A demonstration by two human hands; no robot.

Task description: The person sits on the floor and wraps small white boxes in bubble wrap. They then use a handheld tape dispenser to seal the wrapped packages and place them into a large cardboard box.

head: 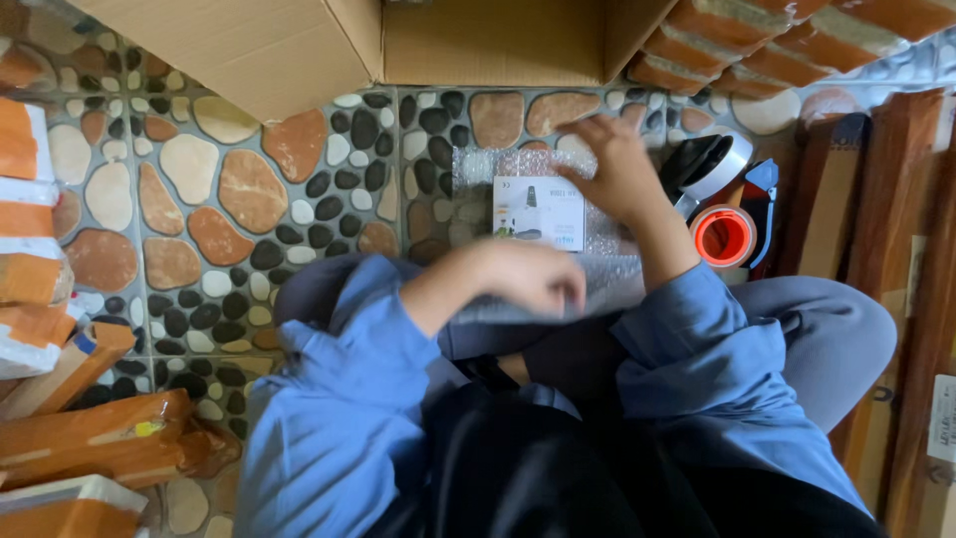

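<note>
Right hand (pixel 612 169) is pressing bubble wrap (pixel 478 169) around small white box (pixel 538 212), fingers spread; left hand (pixel 528 277) is gripping wrap's near edge, fingers curled.

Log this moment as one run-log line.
left hand: on near edge of bubble wrap | right hand: on far edge | small white box: lying on wrap | tape dispenser: beside, on pebble floor
</note>
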